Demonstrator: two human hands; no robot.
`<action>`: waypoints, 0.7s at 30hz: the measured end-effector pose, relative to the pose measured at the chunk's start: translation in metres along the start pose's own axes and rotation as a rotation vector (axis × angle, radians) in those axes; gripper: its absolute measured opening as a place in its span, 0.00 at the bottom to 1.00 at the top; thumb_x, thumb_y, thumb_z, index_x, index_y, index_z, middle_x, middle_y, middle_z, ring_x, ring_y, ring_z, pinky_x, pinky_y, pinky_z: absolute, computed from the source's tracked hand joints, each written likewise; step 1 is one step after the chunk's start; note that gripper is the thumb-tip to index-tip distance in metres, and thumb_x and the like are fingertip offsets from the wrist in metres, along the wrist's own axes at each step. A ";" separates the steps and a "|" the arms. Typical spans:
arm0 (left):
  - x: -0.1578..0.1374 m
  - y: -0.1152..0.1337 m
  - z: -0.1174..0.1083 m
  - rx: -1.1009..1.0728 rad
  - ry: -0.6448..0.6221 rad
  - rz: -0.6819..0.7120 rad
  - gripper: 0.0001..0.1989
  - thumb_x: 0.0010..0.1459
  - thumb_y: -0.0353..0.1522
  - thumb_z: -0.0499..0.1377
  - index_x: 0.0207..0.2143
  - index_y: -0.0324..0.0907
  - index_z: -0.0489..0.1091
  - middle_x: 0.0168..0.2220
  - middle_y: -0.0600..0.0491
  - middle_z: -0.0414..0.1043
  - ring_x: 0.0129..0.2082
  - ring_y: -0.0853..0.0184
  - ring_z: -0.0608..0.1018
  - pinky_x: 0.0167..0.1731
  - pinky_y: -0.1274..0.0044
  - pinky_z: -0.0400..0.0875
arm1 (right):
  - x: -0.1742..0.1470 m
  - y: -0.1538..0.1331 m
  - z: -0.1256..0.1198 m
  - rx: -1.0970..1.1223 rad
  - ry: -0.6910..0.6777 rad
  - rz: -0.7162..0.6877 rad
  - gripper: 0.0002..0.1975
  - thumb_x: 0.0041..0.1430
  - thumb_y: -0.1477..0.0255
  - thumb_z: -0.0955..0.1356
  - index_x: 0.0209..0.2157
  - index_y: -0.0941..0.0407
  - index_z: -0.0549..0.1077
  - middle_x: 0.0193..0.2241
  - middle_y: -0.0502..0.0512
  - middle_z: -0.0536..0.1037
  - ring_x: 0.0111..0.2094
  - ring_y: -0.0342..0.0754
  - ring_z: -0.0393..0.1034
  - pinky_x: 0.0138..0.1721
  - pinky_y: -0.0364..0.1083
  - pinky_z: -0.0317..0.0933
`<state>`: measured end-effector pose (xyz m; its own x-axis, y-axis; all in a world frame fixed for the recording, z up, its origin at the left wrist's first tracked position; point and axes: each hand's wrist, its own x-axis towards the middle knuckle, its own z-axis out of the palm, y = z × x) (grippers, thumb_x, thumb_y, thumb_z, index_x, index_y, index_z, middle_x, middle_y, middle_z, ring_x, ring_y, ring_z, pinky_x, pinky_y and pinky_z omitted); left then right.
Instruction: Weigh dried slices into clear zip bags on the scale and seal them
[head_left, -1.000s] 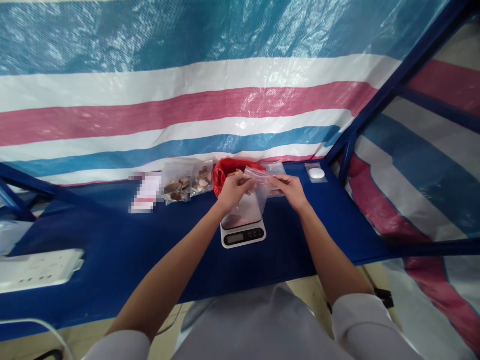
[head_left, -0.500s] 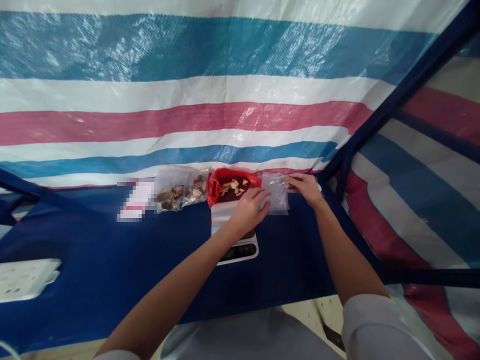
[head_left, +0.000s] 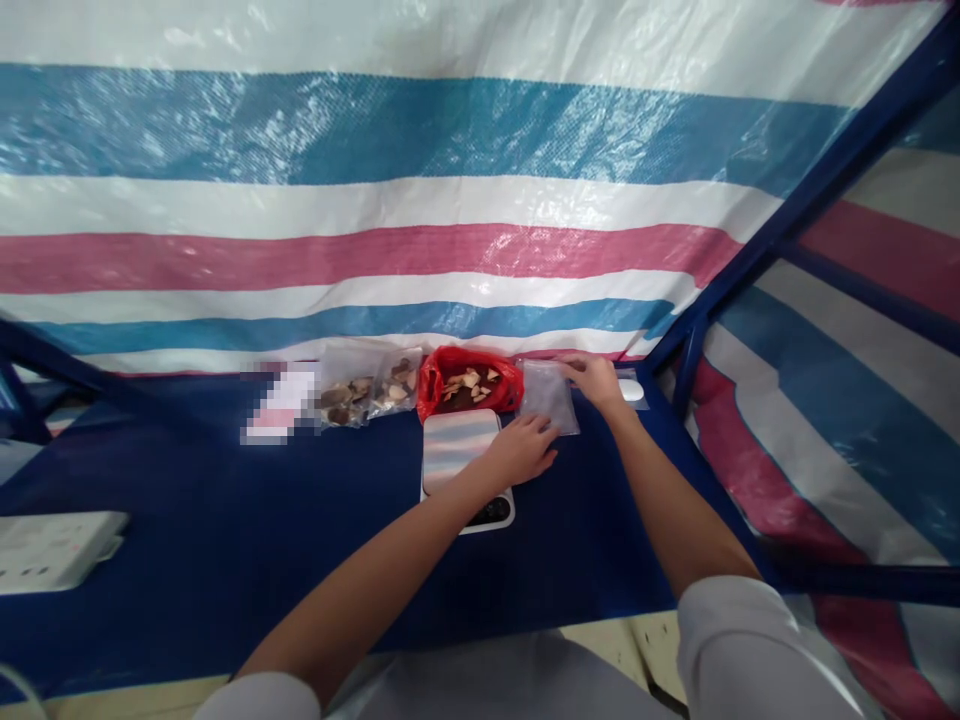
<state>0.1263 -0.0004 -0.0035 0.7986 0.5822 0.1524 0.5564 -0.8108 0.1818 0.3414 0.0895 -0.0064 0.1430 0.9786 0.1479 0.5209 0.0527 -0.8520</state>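
Note:
A flat clear plastic bag (head_left: 546,392) lies at the right of the red bag, with no contents visible in it. My right hand (head_left: 598,380) pinches its upper right corner between thumb and fingers. Along the bag's lower edge rests my left hand (head_left: 523,450), fingers loosely stretched and apart, holding nothing. The left wrist and forearm pass over a white digital scale (head_left: 459,450), hiding part of its front panel. Behind the scale stands an opened red plastic bag (head_left: 433,382) with pale dried slices (head_left: 471,382) inside.
Two clear bags with brown dried pieces, the left bag (head_left: 345,390) and the right bag (head_left: 394,382), lie beside a blurred paper (head_left: 281,405). A white oval object (head_left: 631,390) sits at the right. A power strip (head_left: 64,550) lies at the left on the blue table (head_left: 300,530).
My left hand has moved down and slightly right, off the red bag's front, uncovering the scale's plate. The right hand has shifted slightly left, and the white oval object now shows fully.

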 end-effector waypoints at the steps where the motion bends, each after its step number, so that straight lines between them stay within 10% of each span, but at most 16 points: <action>1: 0.000 -0.001 0.001 -0.004 -0.009 -0.006 0.15 0.66 0.35 0.55 0.52 0.38 0.71 0.52 0.42 0.72 0.51 0.55 0.75 0.52 0.66 0.70 | -0.002 -0.001 -0.001 -0.056 0.041 -0.033 0.12 0.54 0.69 0.72 0.41 0.55 0.81 0.40 0.57 0.84 0.40 0.55 0.79 0.47 0.56 0.74; 5: 0.001 -0.001 0.005 -0.017 -0.011 -0.030 0.15 0.66 0.35 0.55 0.52 0.39 0.71 0.51 0.42 0.72 0.50 0.56 0.76 0.51 0.66 0.71 | -0.023 -0.007 -0.002 -0.322 0.213 -0.228 0.17 0.59 0.70 0.69 0.50 0.55 0.78 0.50 0.58 0.81 0.47 0.56 0.78 0.53 0.54 0.70; 21: -0.003 -0.006 0.007 0.057 0.001 -0.034 0.18 0.64 0.38 0.58 0.48 0.32 0.73 0.48 0.35 0.74 0.50 0.51 0.76 0.52 0.64 0.69 | -0.031 0.009 0.031 -0.666 -0.243 -0.578 0.20 0.68 0.66 0.63 0.57 0.56 0.75 0.61 0.62 0.71 0.62 0.55 0.66 0.63 0.53 0.61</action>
<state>0.1223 0.0027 -0.0115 0.7790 0.6093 0.1479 0.5951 -0.7928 0.1314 0.3156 0.0655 -0.0347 -0.4326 0.8546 0.2873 0.8450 0.4955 -0.2014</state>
